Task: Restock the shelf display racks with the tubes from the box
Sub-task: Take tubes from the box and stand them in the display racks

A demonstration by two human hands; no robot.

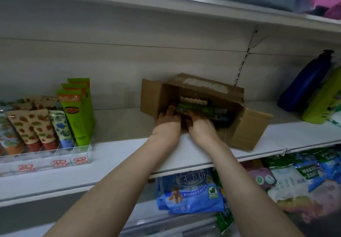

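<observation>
A cardboard box [245,126] lies on its side on the white shelf [120,151], its open mouth facing me. Several tubes [203,108], mostly green, are stacked inside. Both my hands reach into the mouth. My left hand [167,124] has its fingers on the left end of the tubes. My right hand [201,126] has its fingers curled in under the stack; the fingertips are hidden. A clear display rack [55,155] at the left holds upright tubes, among them tall green ones [77,115].
Blue and green bottles [311,87] stand at the right end of the shelf. Bagged goods [191,190] hang below the shelf edge. Another shelf runs overhead with soft packs. Bare shelf lies between the rack and the box.
</observation>
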